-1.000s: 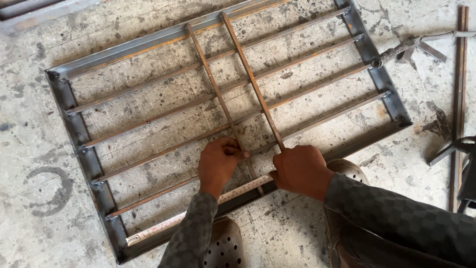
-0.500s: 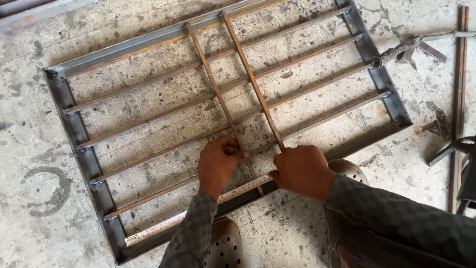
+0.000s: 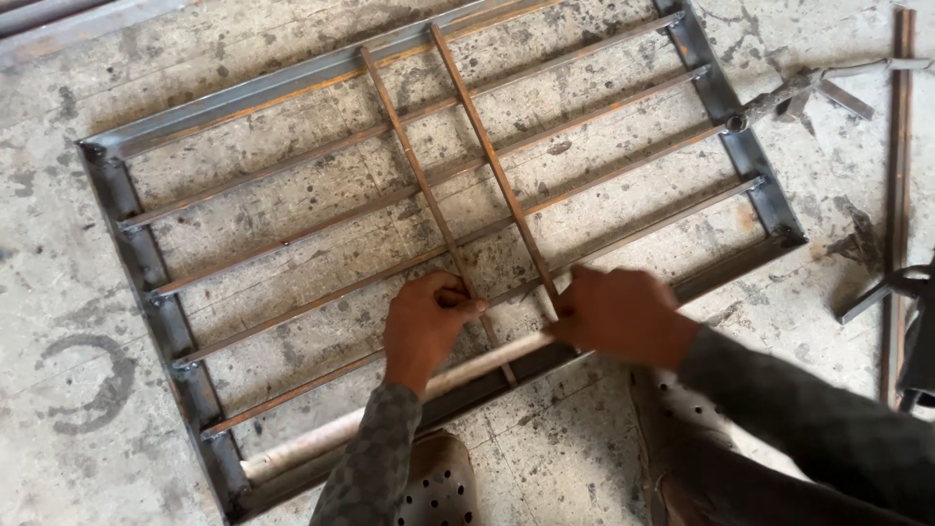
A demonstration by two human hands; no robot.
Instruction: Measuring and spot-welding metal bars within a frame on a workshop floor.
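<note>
Here, left hand (image 3: 424, 323) pinching one loose cross rod (image 3: 421, 190), right hand (image 3: 619, 314) gripping the other rod (image 3: 490, 158), metal grille frame (image 3: 146, 258) on concrete floor (image 3: 58, 390)

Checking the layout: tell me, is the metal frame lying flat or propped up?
Flat: the frame lies on the concrete floor, corners down.

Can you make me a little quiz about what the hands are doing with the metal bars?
1. True or false: the left hand pinches a thin bar.
2. The frame lies on: A) grass B) concrete floor C) a table?
3. Which hand touches the pale pipe near its end?

Key: 1 true. 2 B. 3 the right hand.
</note>
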